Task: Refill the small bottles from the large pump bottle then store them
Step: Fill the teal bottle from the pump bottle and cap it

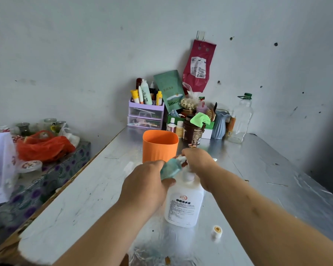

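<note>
At mid-bench (85,198) we're mid-refill: left grip (144,187) clamped on teal btl (170,168), right grip (198,160) curled over head of pump btl (184,202); next, press w/ spout aligned.

large pump bottle (184,204): white, printed label facing me, upright on desk (85,198), pump head under my right fingers (196,156) | small teal bottle (170,167): tilted, mouth at the spout, gripped in my left fingers (166,182) | small white cap (217,232): yellow-centred, on desk just right of it

Pocked pale wall (85,54) — scuffed metal-topped table (258,169).
</note>
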A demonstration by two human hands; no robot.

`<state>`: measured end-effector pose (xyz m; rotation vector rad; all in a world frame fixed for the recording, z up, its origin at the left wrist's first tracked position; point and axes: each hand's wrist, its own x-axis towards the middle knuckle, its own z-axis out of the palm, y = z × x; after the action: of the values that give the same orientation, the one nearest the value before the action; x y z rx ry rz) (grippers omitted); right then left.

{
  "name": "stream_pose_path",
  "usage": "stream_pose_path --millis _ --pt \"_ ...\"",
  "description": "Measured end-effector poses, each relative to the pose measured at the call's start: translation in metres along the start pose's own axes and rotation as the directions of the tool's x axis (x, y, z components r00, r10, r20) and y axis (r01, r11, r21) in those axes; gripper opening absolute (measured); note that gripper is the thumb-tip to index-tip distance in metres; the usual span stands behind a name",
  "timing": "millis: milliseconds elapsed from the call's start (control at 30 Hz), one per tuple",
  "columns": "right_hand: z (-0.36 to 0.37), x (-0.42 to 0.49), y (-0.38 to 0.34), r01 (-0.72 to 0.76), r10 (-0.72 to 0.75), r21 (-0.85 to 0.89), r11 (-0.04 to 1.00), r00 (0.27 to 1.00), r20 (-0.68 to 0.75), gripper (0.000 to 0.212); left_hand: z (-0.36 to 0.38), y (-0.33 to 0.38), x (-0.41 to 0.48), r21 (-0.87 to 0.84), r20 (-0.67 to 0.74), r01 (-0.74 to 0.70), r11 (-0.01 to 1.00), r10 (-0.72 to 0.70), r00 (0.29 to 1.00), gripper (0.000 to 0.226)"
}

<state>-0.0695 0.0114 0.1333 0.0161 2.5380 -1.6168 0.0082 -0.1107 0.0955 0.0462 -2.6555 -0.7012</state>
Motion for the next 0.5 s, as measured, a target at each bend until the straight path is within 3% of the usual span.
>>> stream_pose_path --millis 133,233,500 --pt "-0.001 0.002 0.003 0.004 -0.004 -0.027 1.0 1.0 0.003 0.032 0.001 -0.002 0.001 -0.01 0.002 0.002 1.0 -0.002 1.0 0.035" --pt "-0.001 0.005 0.003 0.073 -0.073 -0.077 0.994 0.997 0.014 0.032 0.002 -0.004 0.001 -0.012 -0.012 -0.005 1.0 0.004 1.0 0.033" --pt "0.001 0.009 0.01 0.079 -0.068 -0.226 0.971 0.996 0.056 0.038 0.011 -0.008 0.001 -0.014 0.005 0.003 1.0 -0.003 1.0 0.033"
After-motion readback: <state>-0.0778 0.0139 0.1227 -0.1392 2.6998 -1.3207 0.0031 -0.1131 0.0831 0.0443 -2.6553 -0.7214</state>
